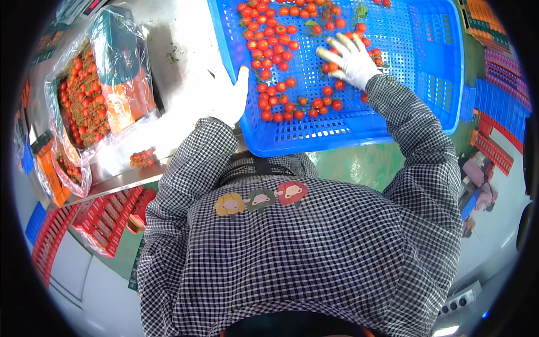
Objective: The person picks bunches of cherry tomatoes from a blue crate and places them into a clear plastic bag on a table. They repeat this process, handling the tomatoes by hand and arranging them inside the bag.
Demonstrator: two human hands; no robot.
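Note:
My right hand (351, 61), in a white glove with stained fingertips, is over a blue plastic crate (324, 141). Its fingers are spread above and against a few cherry tomatoes (330, 67). Along the crate's left part lie several vine clusters of red cherry tomatoes (269, 46), with more strung along the near side. At the crate's left rim is my left hand (229, 99), also white-gloved, its thumb upright against the blue edge. Glare washes out its other fingers, so its grip is hard to make out.
A steel table (162, 29) on the left holds an opened, plastic-wrapped carton (86, 101) of vine tomatoes. A small tomato cluster (143, 158) lies near its front edge. Red crates (111, 219) are below, and stacked blue crates (501, 109) stand at right.

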